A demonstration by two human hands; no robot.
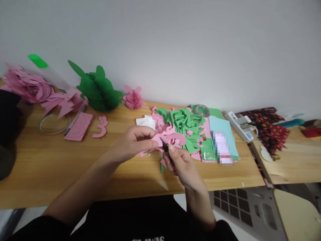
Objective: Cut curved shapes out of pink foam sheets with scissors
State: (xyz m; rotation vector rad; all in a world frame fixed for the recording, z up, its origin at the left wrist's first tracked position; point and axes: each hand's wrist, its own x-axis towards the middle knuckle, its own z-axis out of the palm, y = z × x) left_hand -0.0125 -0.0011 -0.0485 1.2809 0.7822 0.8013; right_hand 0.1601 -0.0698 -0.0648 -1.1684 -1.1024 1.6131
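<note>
My left hand pinches a piece of pink paper with curved edges, over the front of the scrap heap. In my right hand is a pair of dark scissors, the fingers wrapped round the handles. The blades point up and left and meet the pink paper near my left fingertips. Behind both hands lies a heap of green paper scraps, mixed with pink offcuts. A white tissue sits just beyond my left hand.
Left on the wooden table are a pink card with drawn outlines, a pink curved cutout and a tape roll. A green honeycomb paper figure and a small pink one stand by the wall. A power strip lies right.
</note>
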